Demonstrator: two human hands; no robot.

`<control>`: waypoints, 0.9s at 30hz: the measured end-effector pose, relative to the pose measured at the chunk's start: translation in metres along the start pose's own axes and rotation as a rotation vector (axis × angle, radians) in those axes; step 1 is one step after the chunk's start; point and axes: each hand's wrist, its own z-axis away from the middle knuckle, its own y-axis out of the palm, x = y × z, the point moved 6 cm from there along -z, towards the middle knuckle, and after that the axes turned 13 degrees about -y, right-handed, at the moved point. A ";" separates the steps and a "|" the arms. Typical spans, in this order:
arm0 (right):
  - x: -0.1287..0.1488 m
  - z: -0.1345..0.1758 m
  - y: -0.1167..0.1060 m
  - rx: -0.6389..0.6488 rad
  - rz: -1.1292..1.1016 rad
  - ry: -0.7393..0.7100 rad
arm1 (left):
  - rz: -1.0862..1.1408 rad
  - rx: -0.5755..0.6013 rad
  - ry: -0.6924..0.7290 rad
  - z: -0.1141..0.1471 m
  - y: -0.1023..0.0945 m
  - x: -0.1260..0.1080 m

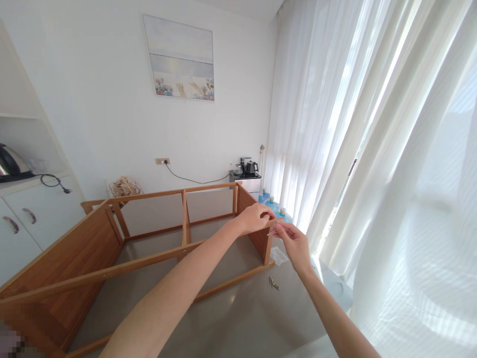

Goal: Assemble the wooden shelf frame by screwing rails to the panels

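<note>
A brown wooden cabinet frame (97, 238) lies on its side on the grey floor, its rails running from left to right. My left hand (254, 217) grips the top corner of the frame's right end panel (249, 203). Just right of it, my right hand (296, 243) pinches a thin screw (272, 232) whose tip points at that same corner. Both forearms reach in from the bottom of the view.
Several loose screws (274, 284) and a small clear bag (278, 255) lie on the floor by the frame's right end. A low stand with a kettle (250, 168) sits at the wall, white curtains (372, 149) hang at right, a white cupboard (26, 219) at left.
</note>
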 end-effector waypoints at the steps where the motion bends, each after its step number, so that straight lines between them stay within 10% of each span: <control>1: 0.000 0.000 0.001 0.008 -0.017 -0.003 | -0.002 0.000 0.001 0.000 0.000 0.000; 27: 0.018 -0.006 -0.016 0.008 0.365 -0.133 | -0.007 0.010 -0.016 0.009 -0.007 -0.007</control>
